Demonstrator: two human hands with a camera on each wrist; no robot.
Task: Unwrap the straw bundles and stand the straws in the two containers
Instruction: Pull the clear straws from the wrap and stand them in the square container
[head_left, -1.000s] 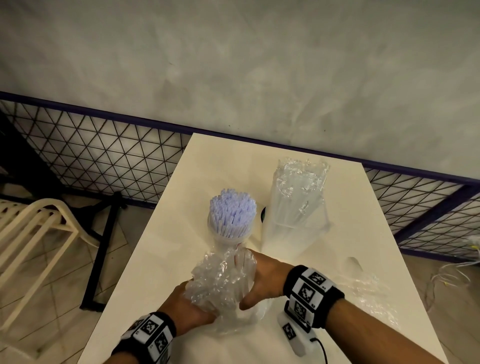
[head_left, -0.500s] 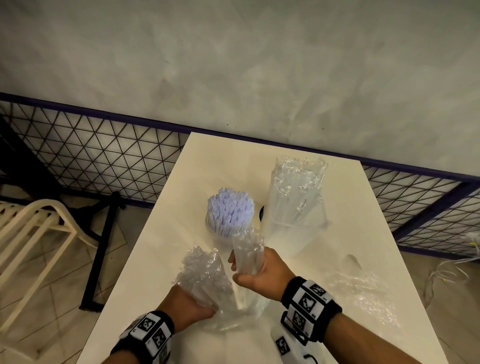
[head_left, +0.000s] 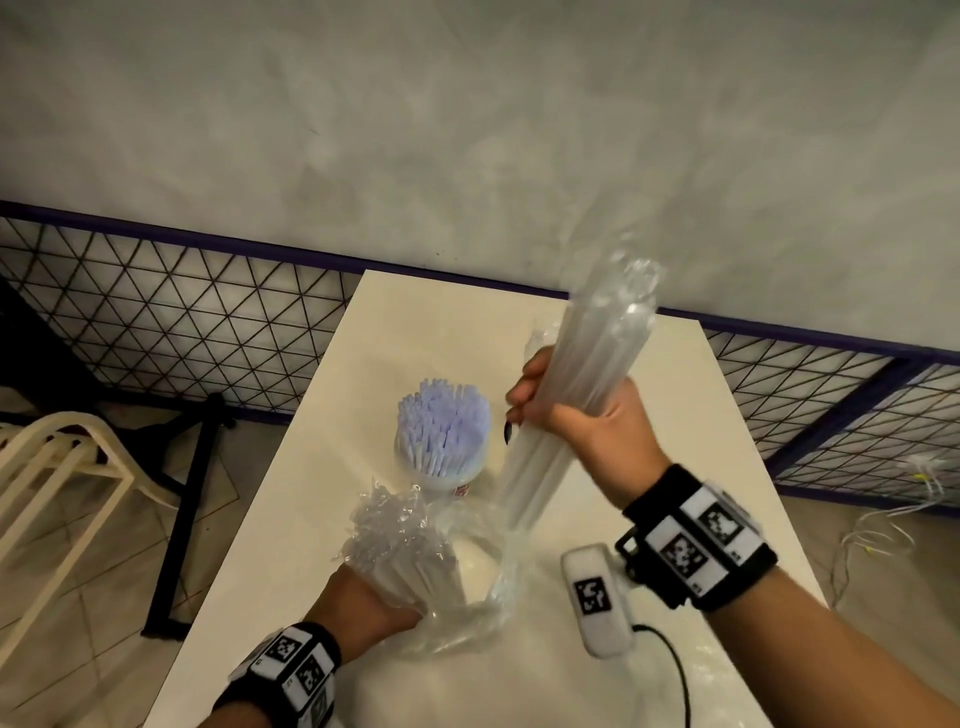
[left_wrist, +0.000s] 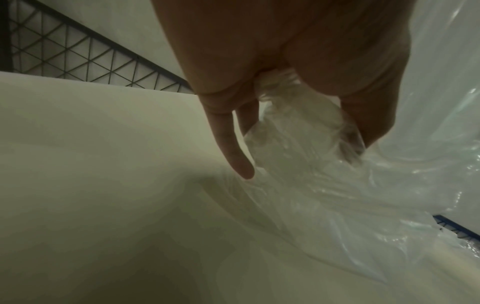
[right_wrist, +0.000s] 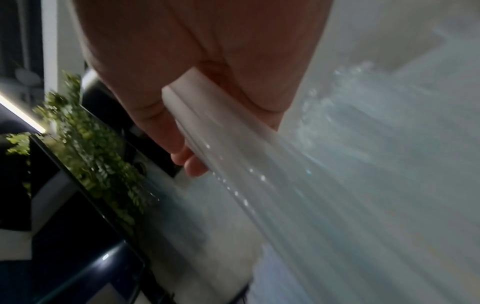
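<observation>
While crinkly, clear straw bundle (head_left: 582, 384) stays cylindrical.

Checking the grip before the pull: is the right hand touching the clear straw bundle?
Touching. In the head view the right hand wraps around the straw bundle; the right wrist view shows fingers curled on it.

The right wrist view is motion-blurred; the clear straws (right_wrist: 298, 185) are smeared there. The second container cannot be made out. The left hand (head_left: 363, 608) fingers are masked by crumpled wrap (head_left: 395, 540).

Straws in container (head_left: 442, 470) on table (head_left: 291, 519), behind wrapped bundle (head_left: 402, 551).
</observation>
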